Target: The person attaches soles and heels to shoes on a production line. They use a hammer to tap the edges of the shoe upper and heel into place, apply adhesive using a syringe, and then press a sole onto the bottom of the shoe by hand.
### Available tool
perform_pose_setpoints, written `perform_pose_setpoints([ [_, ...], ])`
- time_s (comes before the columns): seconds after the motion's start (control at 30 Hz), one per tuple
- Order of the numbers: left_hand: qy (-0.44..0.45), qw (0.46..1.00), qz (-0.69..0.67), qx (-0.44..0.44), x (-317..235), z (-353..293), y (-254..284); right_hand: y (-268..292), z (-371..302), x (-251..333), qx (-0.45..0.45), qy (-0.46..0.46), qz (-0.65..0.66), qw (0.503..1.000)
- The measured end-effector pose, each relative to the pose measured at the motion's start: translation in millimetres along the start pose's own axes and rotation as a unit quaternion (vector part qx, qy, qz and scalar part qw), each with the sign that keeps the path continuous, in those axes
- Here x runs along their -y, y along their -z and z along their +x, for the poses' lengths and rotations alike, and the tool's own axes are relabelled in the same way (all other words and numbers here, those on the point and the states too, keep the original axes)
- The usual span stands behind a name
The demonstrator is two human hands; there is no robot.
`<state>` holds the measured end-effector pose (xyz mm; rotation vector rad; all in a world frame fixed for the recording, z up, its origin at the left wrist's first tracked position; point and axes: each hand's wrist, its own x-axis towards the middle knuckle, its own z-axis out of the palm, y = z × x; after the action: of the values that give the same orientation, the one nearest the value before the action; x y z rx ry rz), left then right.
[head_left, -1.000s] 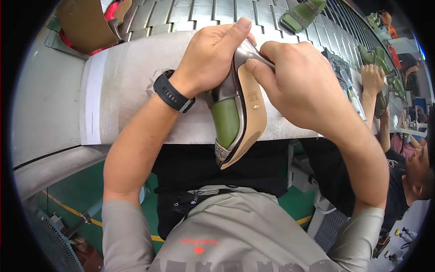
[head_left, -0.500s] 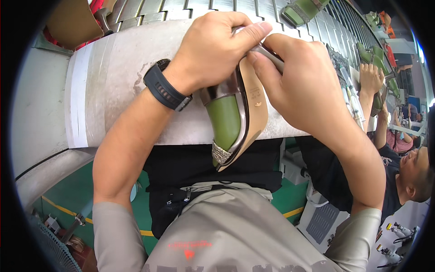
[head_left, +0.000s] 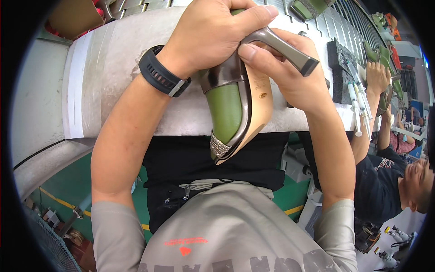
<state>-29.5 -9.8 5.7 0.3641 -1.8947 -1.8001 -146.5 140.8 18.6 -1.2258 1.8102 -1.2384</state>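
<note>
A bronze high-heeled sandal (head_left: 260, 99) hangs toe down over the near table edge, with its tan sole turned to the right. Inside it sits a glossy green shoe last (head_left: 223, 109), and a glittering band (head_left: 219, 145) crosses the toe. My left hand (head_left: 210, 34), with a dark watch on its wrist, is closed round the back part of the sandal. At the base of the heel (head_left: 290, 50), my right hand (head_left: 283, 77) grips with its thumb on the near side; its other fingers are partly hidden behind. The heel points right, across that hand.
A pale worktable (head_left: 113, 68) lies under my hands, with a slatted metal conveyor (head_left: 326, 29) beyond it. Another green sandal (head_left: 308, 8) rests there. On the right are several syringes (head_left: 358, 102) beside a dark block (head_left: 337, 68). A co-worker's hand (head_left: 377, 77) is near more shoes.
My right hand has shifted its grip and turned, so the heel now shows in full. Both hands have moved slightly away from me. The sandal stays toe down.
</note>
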Motion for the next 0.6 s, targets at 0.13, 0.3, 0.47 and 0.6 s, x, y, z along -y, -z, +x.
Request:
perform_pose_setpoints([
  [0.13, -0.01, 1.0, 0.008, 0.014, 2, 0, -2, -2, -1, -3, 0.001, 0.012, -0.027, 1.0],
  [0.3, -0.001, 1.0, 0.012, 0.011, 9, 6, -1, -10, -8, -15, -0.045, 0.041, 0.019, 0.998],
  [0.47, -0.02, 0.997, 0.071, -0.005, -1, 4, -2, -6, -11, -20, 0.014, -0.078, 0.186, 0.979],
  [0.6, -0.059, 0.997, 0.041, -0.006, -9, -1, -1, -2, -11, -12, 0.034, -0.093, 0.153, 0.983],
])
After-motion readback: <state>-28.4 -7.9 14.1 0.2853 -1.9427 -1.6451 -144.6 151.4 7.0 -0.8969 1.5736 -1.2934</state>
